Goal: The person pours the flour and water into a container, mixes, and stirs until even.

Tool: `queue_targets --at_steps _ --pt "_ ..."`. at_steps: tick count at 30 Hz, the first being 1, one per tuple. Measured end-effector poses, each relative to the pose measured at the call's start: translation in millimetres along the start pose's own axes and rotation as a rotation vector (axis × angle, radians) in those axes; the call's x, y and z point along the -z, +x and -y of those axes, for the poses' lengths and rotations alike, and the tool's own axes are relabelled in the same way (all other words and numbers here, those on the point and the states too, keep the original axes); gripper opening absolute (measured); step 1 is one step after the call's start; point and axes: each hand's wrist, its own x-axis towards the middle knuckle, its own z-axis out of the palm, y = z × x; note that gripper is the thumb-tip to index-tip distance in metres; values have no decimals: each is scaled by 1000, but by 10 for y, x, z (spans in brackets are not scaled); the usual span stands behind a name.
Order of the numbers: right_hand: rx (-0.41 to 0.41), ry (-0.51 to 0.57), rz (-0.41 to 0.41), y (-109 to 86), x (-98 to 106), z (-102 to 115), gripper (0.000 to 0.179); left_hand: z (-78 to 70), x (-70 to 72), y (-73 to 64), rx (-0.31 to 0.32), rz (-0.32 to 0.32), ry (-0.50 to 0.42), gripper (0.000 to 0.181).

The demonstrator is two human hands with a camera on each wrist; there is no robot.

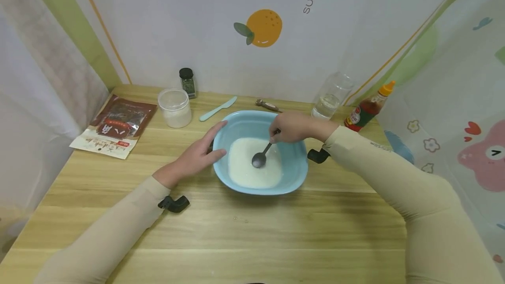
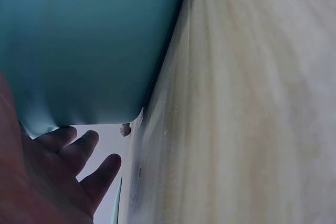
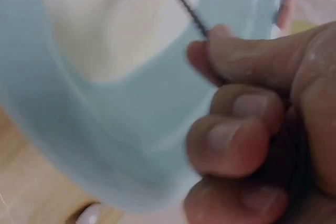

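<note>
At the far left of the worktop [image 1: 276,240], a brown and white packet [image 1: 116,127] lies flat. Next to it stands a clear tub [image 1: 175,109] with white contents, and just behind that a small jar [image 1: 188,84] with a black cap. The left hand [image 1: 197,156] is at the left side of the bowl [image 1: 294,165]; its fingers are extended and unclenched, touching the rim, with the thumb tip over the edge. Beyond this hand lies a pale blue knife [image 1: 218,109]. The light blue bowl sits upright at mid-worktop and contains white liquid [image 1: 241,165]. The head of a dark spoon [image 1: 259,160] is at the liquid; depth of immersion cannot be told. Behind the bowl lies a brown-handled item [image 1: 268,105], partly hidden. The right hand [image 1: 293,127], above the bowl's right part, pinches the spoon handle between thumb and fingers. Further right stand a glass [image 1: 327,102] partly filled with clear liquid and, rightmost, a red sauce bottle [image 1: 366,109] with an orange cap
</note>
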Motion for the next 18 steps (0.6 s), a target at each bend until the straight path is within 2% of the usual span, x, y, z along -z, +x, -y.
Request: queue_targets --at_steps 3,7,10,12,14,16,18 --pt "-20 -6 30 -10 4 3 17 13 6 -11 1 -2 3 81" --pt "64 45 97 30 -43 91 18 9 4 -29 0 -14 7 81" --pt "95 55 41 63 -74 133 20 -6 -12 -29 -3 -14 -10 82" --pt "52 28 -16 50 -64 128 21 -12 -26 -25 -3 -8 -25 82" --pt "-5 7 -39 16 -40 85 21 -13 -35 -22 -2 -6 -31 81" --pt "-46 -3 -17 -27 -12 45 19 -17 -40 -21 1 -6 -36 81" --pt "-47 3 35 -57 3 32 19 -20 -38 -22 4 -6 -34 81"
